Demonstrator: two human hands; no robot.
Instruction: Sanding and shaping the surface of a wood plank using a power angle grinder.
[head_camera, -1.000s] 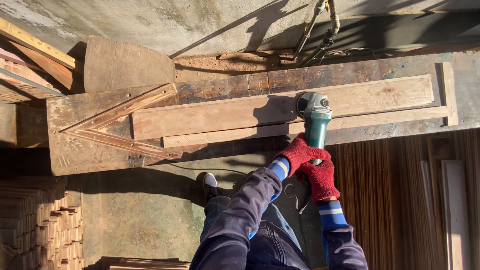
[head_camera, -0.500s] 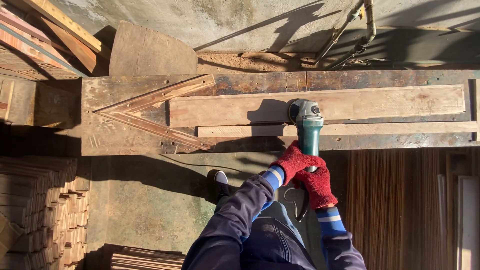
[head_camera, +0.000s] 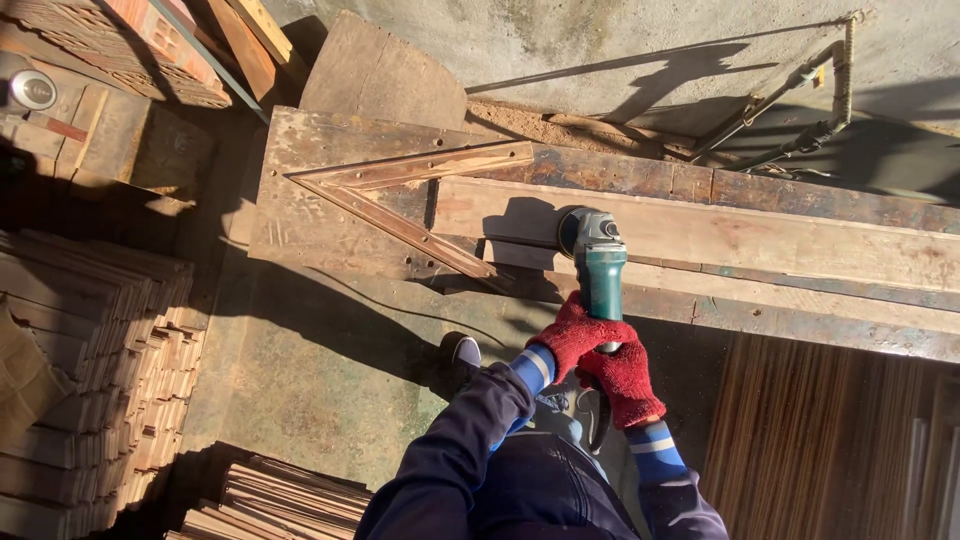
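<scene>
Head view: left hand (head_camera: 570, 333) and right hand (head_camera: 622, 378) grip grinder (head_camera: 598, 262) on plank (head_camera: 760, 235), beside triangular frame (head_camera: 400, 195).

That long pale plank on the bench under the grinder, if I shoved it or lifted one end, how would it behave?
The plank looks thick and straight, so probably stiff rather than floppy. It lies flat on the workbench, so it would likely slide, not roll or tip. Its length suggests lifting one end would feel heavy. Both gloved hands, left hand and right hand, grip the angle grinder on it.

One grinder (head_camera: 597, 262), two gloved hands (head_camera: 600, 355)
</scene>
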